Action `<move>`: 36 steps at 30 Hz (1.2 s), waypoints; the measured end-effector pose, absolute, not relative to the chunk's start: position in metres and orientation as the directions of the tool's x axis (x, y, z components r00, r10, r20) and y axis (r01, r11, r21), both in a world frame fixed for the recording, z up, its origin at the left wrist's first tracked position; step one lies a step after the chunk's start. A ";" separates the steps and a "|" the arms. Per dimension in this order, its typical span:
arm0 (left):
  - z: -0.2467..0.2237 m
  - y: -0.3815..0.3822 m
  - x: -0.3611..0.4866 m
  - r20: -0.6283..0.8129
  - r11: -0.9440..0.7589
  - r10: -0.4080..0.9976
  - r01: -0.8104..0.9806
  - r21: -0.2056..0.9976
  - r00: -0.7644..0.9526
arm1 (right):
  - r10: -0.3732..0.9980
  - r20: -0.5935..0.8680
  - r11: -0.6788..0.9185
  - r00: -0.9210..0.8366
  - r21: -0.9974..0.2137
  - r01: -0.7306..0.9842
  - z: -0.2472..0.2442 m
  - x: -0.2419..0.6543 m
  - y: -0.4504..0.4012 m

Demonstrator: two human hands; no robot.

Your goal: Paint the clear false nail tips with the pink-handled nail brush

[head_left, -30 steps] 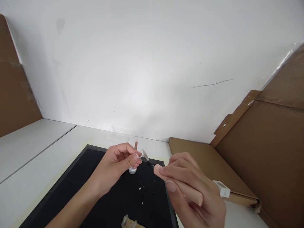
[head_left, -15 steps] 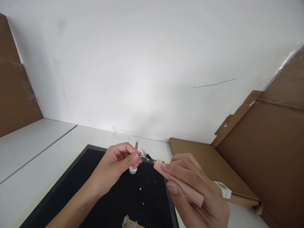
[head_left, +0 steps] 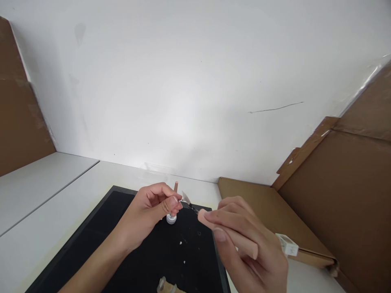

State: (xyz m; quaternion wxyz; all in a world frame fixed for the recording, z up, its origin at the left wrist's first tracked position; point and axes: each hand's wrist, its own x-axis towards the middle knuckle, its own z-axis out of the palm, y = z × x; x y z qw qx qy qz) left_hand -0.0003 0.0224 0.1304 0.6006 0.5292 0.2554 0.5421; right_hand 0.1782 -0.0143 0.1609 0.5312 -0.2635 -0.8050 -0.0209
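My left hand (head_left: 160, 203) pinches a small shiny clear piece (head_left: 184, 198) between thumb and fingertips; its exact shape is hard to make out. My right hand (head_left: 244, 232) is closed around a pink cylindrical handle (head_left: 226, 234), whose thin dark tip (head_left: 192, 207) points up and left at the small piece. Behind my left fingers a pink stick (head_left: 176, 186) stands up. Just below them, a small round white-rimmed container (head_left: 171, 219) sits on the black mat (head_left: 146, 252).
Small white bits (head_left: 181, 243) and a tan object with clear parts (head_left: 167, 286) lie on the mat. A flat cardboard box (head_left: 259, 203) is at the right, with a small white box (head_left: 287, 244) near its edge. Cardboard panels (head_left: 342, 179) flank the white wall.
My right hand has shifted slightly left, and the handle's far end has swung a little left with it. My left hand has stayed nearly still.
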 end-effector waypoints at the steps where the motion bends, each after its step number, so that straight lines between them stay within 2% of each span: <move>1: 0.130 0.023 0.000 0.270 -0.153 0.921 -0.379 0.913 0.280 | 0.398 0.873 0.858 -0.282 -0.246 0.451 0.161 0.178 -0.014; 7: 0.131 0.023 0.000 0.254 -0.141 0.925 -0.368 0.919 0.281 | 0.388 0.877 0.878 -0.281 -0.260 0.402 0.161 0.179 -0.015; 12: 0.132 0.022 0.000 0.251 -0.134 0.927 -0.376 0.917 0.280 | 0.398 0.861 0.866 -0.317 -0.238 0.440 0.161 0.177 -0.014; 18: 0.131 0.023 0.000 0.253 -0.132 0.923 -0.382 0.915 0.289 | 0.341 0.889 0.909 -0.305 -0.229 0.349 0.161 0.178 -0.016; 21: 0.131 0.023 0.000 0.267 -0.139 0.917 -0.390 0.910 0.295 | 0.366 0.872 0.889 -0.325 -0.224 0.400 0.162 0.178 -0.016; 26: 0.131 0.023 -0.001 0.267 -0.150 0.918 -0.364 0.919 0.295 | 0.365 0.897 0.875 -0.248 -0.239 0.421 0.161 0.177 -0.015; 31: 0.133 0.022 0.000 0.245 -0.134 0.922 -0.347 0.928 0.299 | 0.333 0.868 0.917 -0.369 -0.208 0.339 0.168 0.175 -0.017; 33: 0.133 0.022 0.000 0.243 -0.133 0.925 -0.349 0.928 0.293 | 0.341 0.848 0.913 -0.406 -0.195 0.359 0.170 0.175 -0.016; 36: 0.132 0.022 0.000 0.248 -0.135 0.925 -0.360 0.923 0.288 | 0.367 0.857 0.879 -0.363 -0.192 0.436 0.168 0.178 -0.015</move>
